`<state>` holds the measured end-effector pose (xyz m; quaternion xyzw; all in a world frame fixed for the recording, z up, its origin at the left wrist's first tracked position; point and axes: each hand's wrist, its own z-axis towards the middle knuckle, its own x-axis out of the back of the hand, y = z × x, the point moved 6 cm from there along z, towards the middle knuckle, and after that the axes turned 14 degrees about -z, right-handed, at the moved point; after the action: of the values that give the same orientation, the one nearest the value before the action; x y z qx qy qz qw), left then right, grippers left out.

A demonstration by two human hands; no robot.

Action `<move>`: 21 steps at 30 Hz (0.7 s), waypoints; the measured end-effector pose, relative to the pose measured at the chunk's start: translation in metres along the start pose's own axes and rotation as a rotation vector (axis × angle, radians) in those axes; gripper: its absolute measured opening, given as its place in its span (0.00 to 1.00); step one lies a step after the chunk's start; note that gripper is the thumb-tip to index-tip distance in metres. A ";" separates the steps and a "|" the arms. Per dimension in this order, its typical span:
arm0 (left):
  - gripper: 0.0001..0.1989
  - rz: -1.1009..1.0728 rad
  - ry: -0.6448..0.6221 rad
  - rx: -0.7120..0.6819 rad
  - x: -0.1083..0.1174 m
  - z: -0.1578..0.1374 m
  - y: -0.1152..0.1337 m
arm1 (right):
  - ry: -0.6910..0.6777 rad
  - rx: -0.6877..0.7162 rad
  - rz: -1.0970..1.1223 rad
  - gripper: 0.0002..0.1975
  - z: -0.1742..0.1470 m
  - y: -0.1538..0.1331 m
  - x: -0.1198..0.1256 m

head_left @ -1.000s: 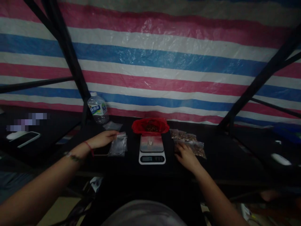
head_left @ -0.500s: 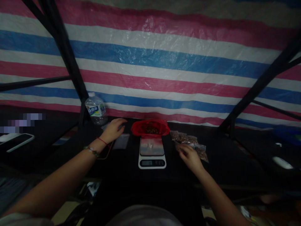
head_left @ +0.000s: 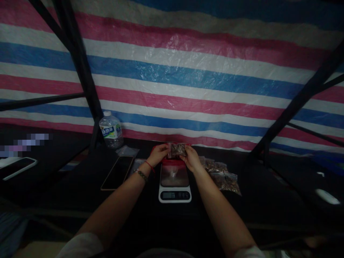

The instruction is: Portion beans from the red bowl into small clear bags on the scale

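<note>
Between my two hands hangs a small clear plastic bag (head_left: 177,149) filled with brown bits. My left hand (head_left: 159,154) is closed on its left edge, and my right hand (head_left: 191,158) pinches the right edge. Behind and under it sits a red plastic bag (head_left: 156,146), mostly hidden by my hands. Just nearer to me is a white digital scale (head_left: 175,196) with a bare metal plate; its display is too dim to read. To the right of my right hand lie several filled plastic bags (head_left: 225,181).
A phone (head_left: 117,172) lies left of my left forearm, beside flat clear bags (head_left: 127,151). A large plastic bottle (head_left: 111,130) stands at the back left. Dark frame bars (head_left: 83,71) rise before a striped sheet (head_left: 182,75). A white object (head_left: 327,196) lies far right.
My right hand has left the filled bags and moved left, with one bag held up. My left hand has moved right and taken hold of that bag's other edge.
</note>
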<state>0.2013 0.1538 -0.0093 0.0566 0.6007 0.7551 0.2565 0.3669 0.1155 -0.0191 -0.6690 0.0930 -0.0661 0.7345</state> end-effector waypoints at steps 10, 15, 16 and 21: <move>0.17 -0.025 0.057 0.055 0.006 -0.014 -0.027 | 0.289 0.608 -0.752 0.09 -0.036 -0.017 0.018; 0.14 0.033 -0.052 0.011 -0.007 -0.004 -0.022 | 0.021 0.614 -0.808 0.11 -0.025 -0.014 -0.012; 0.13 0.072 -0.075 -0.020 -0.009 0.000 -0.018 | -0.016 0.629 -0.827 0.13 -0.021 -0.015 -0.017; 0.12 0.164 -0.134 -0.101 -0.013 0.010 -0.010 | -0.082 0.656 -0.830 0.09 -0.007 -0.022 -0.023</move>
<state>0.2201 0.1581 -0.0128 0.1432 0.5369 0.7972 0.2360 0.3436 0.1112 0.0028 -0.3866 -0.2338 -0.3506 0.8203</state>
